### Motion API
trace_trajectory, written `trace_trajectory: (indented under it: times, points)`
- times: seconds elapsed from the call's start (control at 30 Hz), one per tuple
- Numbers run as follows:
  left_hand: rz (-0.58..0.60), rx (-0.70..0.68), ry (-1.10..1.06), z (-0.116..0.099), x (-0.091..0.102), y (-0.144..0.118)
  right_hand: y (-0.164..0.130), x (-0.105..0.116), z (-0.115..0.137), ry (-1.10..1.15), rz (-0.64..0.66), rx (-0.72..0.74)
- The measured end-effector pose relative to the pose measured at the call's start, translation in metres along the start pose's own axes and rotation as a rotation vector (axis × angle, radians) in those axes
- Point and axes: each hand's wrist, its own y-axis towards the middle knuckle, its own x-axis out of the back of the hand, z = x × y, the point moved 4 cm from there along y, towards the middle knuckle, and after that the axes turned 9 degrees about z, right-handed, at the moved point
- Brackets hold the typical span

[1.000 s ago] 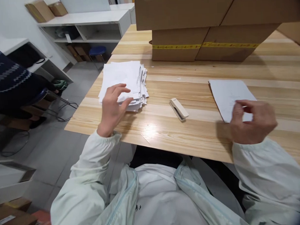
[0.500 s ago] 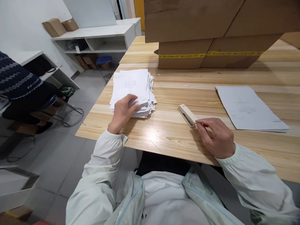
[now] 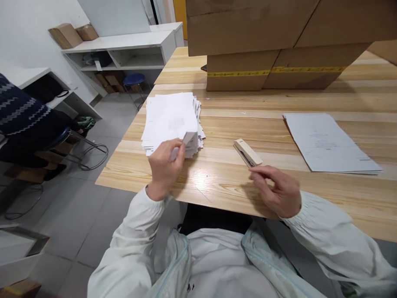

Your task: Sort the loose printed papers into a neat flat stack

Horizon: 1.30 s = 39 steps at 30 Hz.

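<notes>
My left hand [image 3: 166, 165] pinches the near right corner of the top paper [image 3: 171, 113], and that corner bends up off the pile. Beneath it lies an uneven stack of printed papers [image 3: 198, 144] at the table's left side. A cream stapler [image 3: 248, 151] rests on the wood, pointing toward me at a slant. My right hand [image 3: 276, 189] is at the stapler's near end, thumb and forefinger closed together. Whether they touch the stapler or hold something small, I cannot tell.
To the right lies a neater pile of printed sheets [image 3: 331, 142]. Large cardboard boxes [image 3: 241, 71] stand at the back of the wooden table [image 3: 219, 187]. A person [image 3: 17, 107] sits on a stool at the far left, near white shelves [image 3: 132, 40] and a blue stool [image 3: 134, 79].
My left hand has drawn back toward me, lifting the corner of the top paper. My right hand has shifted slightly left and nearer to me along the stapler's end.
</notes>
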Motion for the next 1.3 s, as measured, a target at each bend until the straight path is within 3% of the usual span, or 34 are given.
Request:
trace_trajectory:
  times: [0.13,0.2,0.27,0.37,0.43,0.5,0.77,0.9,1.17,1.3]
  points:
    - [0.035,-0.091,-0.156,-0.044,0.002,-0.037,0.019,-0.055,0.003,0.84,0.402,-0.551]
    - [0.137,-0.064,-0.299,-0.057,0.0,-0.054,0.03,-0.075,0.008,1.086,0.469,-0.653]
    - [0.32,0.045,-0.488,-0.062,-0.006,-0.069,0.038,-0.086,0.01,1.161,0.483,-0.65]
    - [0.534,0.351,-0.776,-0.057,-0.02,-0.083,0.038,-0.09,0.01,1.096,0.486,-0.619]
    - [0.501,0.504,-0.901,-0.051,-0.028,-0.084,0.032,-0.09,0.011,1.036,0.507,-0.594]
    - [0.427,0.565,-0.936,-0.047,-0.034,-0.082,0.026,-0.088,0.015,1.004,0.545,-0.546]
    - [0.405,0.642,-0.75,-0.052,-0.042,-0.075,0.019,-0.078,0.029,0.856,0.72,-0.383]
    - [0.389,0.643,-0.722,-0.049,-0.042,-0.077,0.018,-0.077,0.029,0.831,0.746,-0.355]
    - [0.364,0.602,-0.793,-0.047,-0.042,-0.078,0.018,-0.076,0.027,0.682,0.698,-0.336]
    - [0.344,0.639,-0.747,-0.046,-0.038,-0.077,0.018,-0.071,0.025,0.422,0.534,-0.141]
